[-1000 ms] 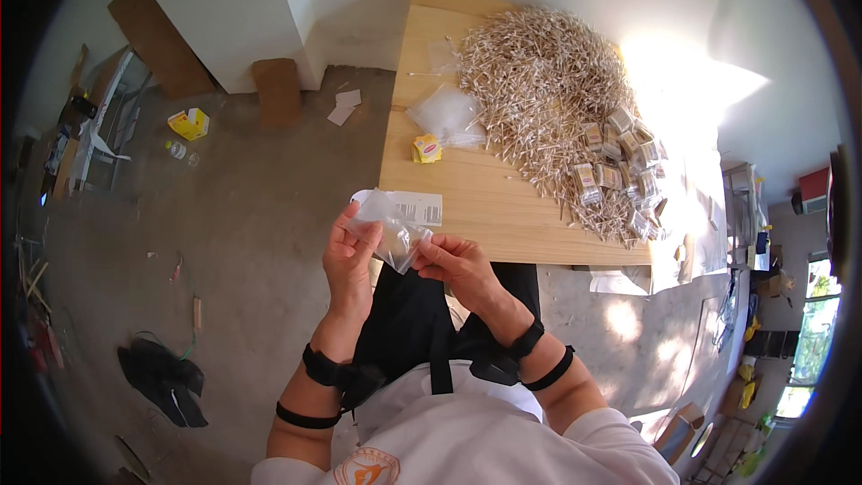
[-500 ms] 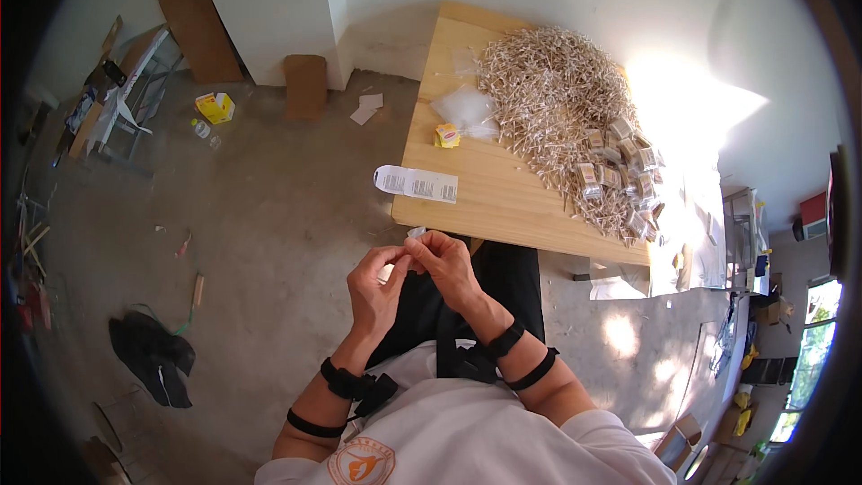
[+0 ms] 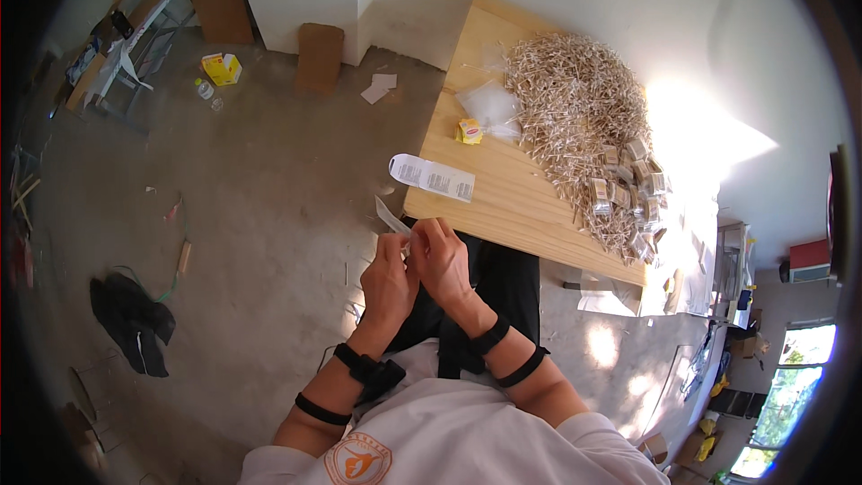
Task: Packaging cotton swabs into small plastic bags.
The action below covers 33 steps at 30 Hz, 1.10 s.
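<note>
Far left floor: a dark garment [image 3: 133, 323] lies crumpled on the grey floor [image 3: 269, 180].
Upper left floor: a clear bottle [image 3: 205, 88] lies just beside an open yellow box [image 3: 222, 69].
By the wall: a brown cardboard piece [image 3: 319, 57] leans upright, with white paper scraps [image 3: 379, 88] lying on the floor to its right.
Left hand: the person's left hand [image 3: 389, 283] has its fingers bent and pinched together on a small plastic bag, close against the other hand.
Plastic bag: the thin, whitish see-through plastic bag [image 3: 391, 214] rises from between the fingertips, in front of the near left corner of the tabletop; its lower part is hidden by the fingers.
White card: a long printed white card [image 3: 433, 177] lies on the tabletop [image 3: 530, 207], its rounded end jutting past the left edge.
Right hand: the right hand [image 3: 442, 260] also grips the bag with curled fingers, its exact contact partly covered.
Tabletop, left side: small yellow packaging [image 3: 469, 131] sits near a heap of clear plastic bags [image 3: 492, 110].
Tabletop, right side: a large mound of cotton swabs [image 3: 579, 108], with filled clear packets [image 3: 628, 189] piled at its near right.
Far right: a bright window [image 3: 788, 395].
</note>
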Tool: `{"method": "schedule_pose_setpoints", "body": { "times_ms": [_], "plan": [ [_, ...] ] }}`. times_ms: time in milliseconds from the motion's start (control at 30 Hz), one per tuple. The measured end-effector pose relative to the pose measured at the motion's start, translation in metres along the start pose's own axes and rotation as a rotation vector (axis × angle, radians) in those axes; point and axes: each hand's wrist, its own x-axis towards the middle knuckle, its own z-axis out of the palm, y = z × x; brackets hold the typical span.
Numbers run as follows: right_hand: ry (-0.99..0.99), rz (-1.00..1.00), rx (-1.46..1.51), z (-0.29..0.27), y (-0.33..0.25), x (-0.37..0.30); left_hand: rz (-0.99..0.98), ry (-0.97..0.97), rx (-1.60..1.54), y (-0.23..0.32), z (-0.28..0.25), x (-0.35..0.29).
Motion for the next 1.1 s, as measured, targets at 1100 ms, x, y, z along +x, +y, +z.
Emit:
{"method": "schedule_pose_setpoints", "body": {
  "times_ms": [1100],
  "plan": [
    [-0.187,-0.258,-0.063,0.036,0.055,0.035,0.057,0.056,-0.023,-0.052,0.011,0.041]
  ]
}}
